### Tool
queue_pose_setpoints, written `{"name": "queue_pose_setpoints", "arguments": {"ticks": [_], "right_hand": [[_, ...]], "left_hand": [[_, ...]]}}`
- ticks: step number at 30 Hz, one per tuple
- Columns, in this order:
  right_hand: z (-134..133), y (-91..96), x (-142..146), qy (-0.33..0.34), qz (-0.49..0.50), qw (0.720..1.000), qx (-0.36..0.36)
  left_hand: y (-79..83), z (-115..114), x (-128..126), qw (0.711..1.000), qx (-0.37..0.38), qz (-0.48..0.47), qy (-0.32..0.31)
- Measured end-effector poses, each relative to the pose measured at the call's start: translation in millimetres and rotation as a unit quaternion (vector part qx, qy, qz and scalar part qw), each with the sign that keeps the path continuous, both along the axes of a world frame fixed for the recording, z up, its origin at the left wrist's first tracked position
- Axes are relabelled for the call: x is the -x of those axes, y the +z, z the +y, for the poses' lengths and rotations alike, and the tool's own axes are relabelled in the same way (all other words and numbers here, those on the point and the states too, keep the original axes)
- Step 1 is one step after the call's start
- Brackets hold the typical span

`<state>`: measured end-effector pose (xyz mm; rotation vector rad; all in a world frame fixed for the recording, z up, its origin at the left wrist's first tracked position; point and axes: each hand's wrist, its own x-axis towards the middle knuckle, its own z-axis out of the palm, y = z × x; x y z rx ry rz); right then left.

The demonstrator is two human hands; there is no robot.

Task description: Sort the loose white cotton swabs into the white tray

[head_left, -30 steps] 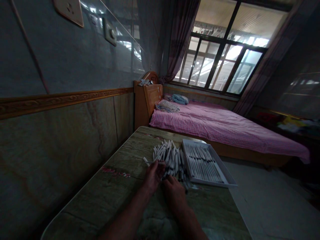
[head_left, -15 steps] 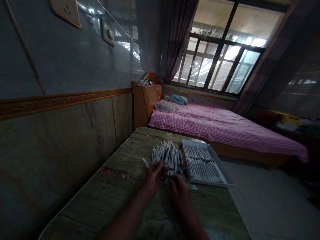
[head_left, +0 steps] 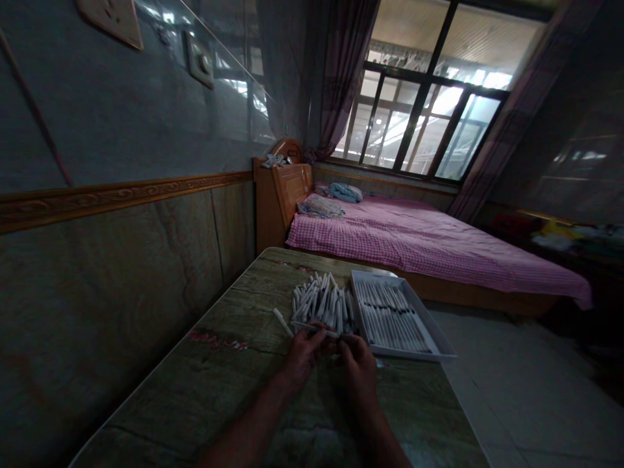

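My left hand point(head_left: 303, 356) is closed around a slim white pen point(head_left: 301, 325), which lies roughly level above the table. At the pen's right end, the fingers of my right hand point(head_left: 359, 359) are pinched together on it; the exact fingertip contact is dark and partly hidden. Just beyond both hands is a loose pile of white pens point(head_left: 319, 299) with dark parts. One white pen-like piece point(head_left: 283, 322) lies apart, left of the pile. To the right, a shallow white tray point(head_left: 436, 335) holds pens laid side by side in two rows.
The stone-patterned table point(head_left: 234, 383) has a rounded far corner near the wall. Behind it stands a bed point(head_left: 439, 253) with a pink checked cover and wooden headboard point(head_left: 270, 208). Tiled wall point(head_left: 146, 279) runs along the left; pale floor point(head_left: 497, 377) shows at right.
My right hand has risen slightly to meet the right end of the pen in my left hand. The left hand has turned the pen nearly level. The view has shifted slightly.
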<state>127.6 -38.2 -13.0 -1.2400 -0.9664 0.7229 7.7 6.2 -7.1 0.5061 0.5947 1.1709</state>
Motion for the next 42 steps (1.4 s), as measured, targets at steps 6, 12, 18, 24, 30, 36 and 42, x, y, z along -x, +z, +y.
{"name": "queue_pose_setpoints", "arguments": {"ticks": [6,12,18,24,30,36,42], "right_hand": [[1.4,-0.2,-0.4,-0.010,0.011,1.000,0.008],[2.2,1.0,-0.9,-0.008,0.002,1.000,0.011],[1.0,1.0,-0.1,-0.020,-0.023,0.999,-0.015],[0.8,-0.7,-3.6,-0.028,-0.058,0.998,-0.008],[-0.4,-2.8,-3.8,-0.023,-0.056,0.998,-0.013],[0.3,-1.1,-4.1,-0.027,-0.055,0.998,-0.005],[0.2,-3.7,-8.7,-0.034,-0.100,0.994,-0.008]], "left_hand": [[-0.9,-1.1,0.4,1.000,0.015,0.004,-0.008],[-2.8,-2.8,0.8,0.999,0.018,0.006,-0.027],[-6.1,1.6,-0.5,1.000,0.013,-0.002,-0.005],[-5.7,4.0,0.3,1.000,0.026,-0.003,0.014],[-5.8,2.3,0.4,1.000,0.015,0.002,0.007],[-5.0,1.5,-0.2,1.000,0.004,0.008,0.005],[-3.5,0.7,-0.4,1.000,-0.001,0.020,0.003]]}}
